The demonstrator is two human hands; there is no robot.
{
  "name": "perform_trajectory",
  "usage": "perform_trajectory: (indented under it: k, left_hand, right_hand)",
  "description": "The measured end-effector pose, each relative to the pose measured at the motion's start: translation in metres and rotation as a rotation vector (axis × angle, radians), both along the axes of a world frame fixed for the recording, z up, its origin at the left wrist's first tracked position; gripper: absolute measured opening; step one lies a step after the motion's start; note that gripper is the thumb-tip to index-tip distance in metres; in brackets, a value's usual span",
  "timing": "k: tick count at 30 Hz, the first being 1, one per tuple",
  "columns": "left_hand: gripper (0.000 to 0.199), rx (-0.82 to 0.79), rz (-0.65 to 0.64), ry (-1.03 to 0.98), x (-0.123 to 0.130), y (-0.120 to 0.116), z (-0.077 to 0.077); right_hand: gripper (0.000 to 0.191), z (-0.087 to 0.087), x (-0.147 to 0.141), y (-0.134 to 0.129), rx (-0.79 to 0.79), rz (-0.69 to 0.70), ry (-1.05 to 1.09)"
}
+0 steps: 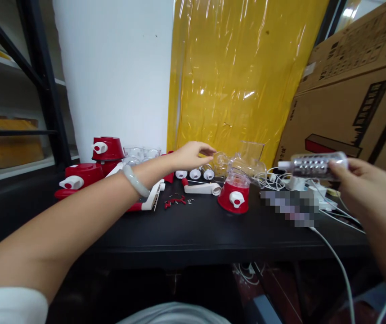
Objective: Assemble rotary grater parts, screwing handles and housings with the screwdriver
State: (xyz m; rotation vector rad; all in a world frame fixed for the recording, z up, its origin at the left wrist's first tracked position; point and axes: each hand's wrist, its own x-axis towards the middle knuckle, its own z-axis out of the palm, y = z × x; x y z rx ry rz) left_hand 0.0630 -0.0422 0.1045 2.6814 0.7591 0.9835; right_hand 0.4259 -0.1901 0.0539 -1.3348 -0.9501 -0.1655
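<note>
Assembly, I'd guess: right hand [365, 179] pinches grater drum [311, 165] right of red base [228, 198], left hand [191, 155] fingers spread; probably needs aligning.

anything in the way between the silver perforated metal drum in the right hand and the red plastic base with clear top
Nothing visible stands between the silver drum and the red base; tangled white cables lie lower, on the black table to the base's right.
</note>
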Motion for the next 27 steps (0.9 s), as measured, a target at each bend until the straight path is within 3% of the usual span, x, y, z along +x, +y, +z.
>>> perform_trajectory:
  k: [1, 2, 5, 7, 9, 12, 15, 20, 24, 27]
  left_hand:
    - [0.035, 0.020, -0.018, -0.059, 0.000, -0.005, 0.004]
    - [0.037, 0.044, -0.046, -0.118, 0.000, -0.010, 0.009]
    - [0.049, 0.121, -0.137, -0.246, 0.007, -0.028, 0.024]
    - [0.055, 0.160, -0.171, -0.253, 0.013, -0.037, 0.031]
    - [0.057, 0.173, -0.155, -0.234, 0.015, -0.036, 0.033]
    - [0.053, 0.142, -0.010, -0.262, 0.009, -0.016, 0.032]
    - [0.057, 0.056, 0.273, -0.257, -0.003, 0.017, 0.028]
    - [0.059, -0.175, 0.775, 0.064, 0.000, 0.075, 0.011]
    - [0.060, -0.167, 0.845, 0.263, 0.023, 0.110, -0.016]
    - [0.059, -0.127, 0.874, 0.294, 0.037, 0.127, -0.035]
  right_hand:
    - [0.024, 0.013, -0.012, -0.009, 0.007, -0.136, -0.112]
    - [0.025, 0.026, -0.027, -0.016, 0.040, -0.174, -0.214]
    - [0.029, 0.062, -0.089, -0.015, 0.208, -0.175, -0.490]
    - [0.027, 0.078, -0.130, 0.002, 0.226, -0.035, -0.698]
    - [0.020, 0.090, -0.164, 0.029, 0.214, 0.117, -0.757]
    - [0.021, 0.099, -0.192, 0.073, 0.137, 0.254, -0.773]
    - [0.021, 0.101, -0.191, 0.107, 0.119, 0.276, -0.746]
    - [0.023, 0.093, -0.152, 0.125, 0.100, 0.155, -0.685]
    - [0.025, 0.082, -0.122, 0.127, 0.069, 0.108, -0.699]
    - [0.028, 0.074, -0.109, 0.128, 0.043, 0.111, -0.703]
